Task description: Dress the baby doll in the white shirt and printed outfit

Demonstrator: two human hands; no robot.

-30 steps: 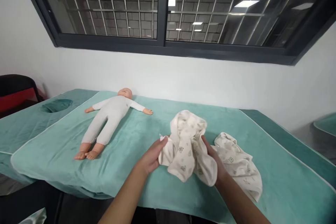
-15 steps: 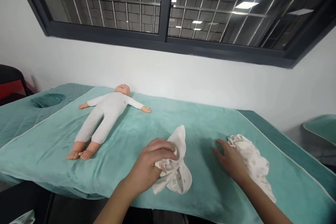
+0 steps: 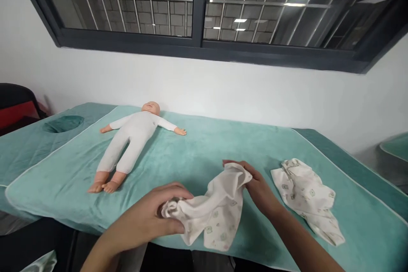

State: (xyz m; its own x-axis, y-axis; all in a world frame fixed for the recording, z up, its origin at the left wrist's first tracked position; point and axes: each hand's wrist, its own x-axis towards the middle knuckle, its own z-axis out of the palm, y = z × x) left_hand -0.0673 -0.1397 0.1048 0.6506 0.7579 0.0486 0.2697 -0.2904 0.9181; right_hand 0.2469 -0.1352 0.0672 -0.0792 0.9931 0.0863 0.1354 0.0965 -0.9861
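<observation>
A small cream baby garment (image 3: pixel 213 212) with a faint print is stretched between my two hands near the front edge of the teal towel (image 3: pixel 197 153). My left hand (image 3: pixel 153 214) is closed around its bunched left end. My right hand (image 3: pixel 258 182) pinches its upper right corner. A second cream printed garment (image 3: pixel 307 195) lies crumpled on the towel just right of my right hand. A baby doll (image 3: pixel 130 140) in a white bodysuit lies on its back at the far left, arms spread.
The towel covers a teal massage bed (image 3: pixel 28 144) with a face hole (image 3: pixel 62 124) at the left. A white wall and a barred window stand behind. A dark red chair (image 3: pixel 15 106) sits far left; another teal surface (image 3: pixel 393 146) shows at right.
My right hand left the second garment and took the corner of the first one. My left hand slid down and left, and the garment now spreads between both hands.
</observation>
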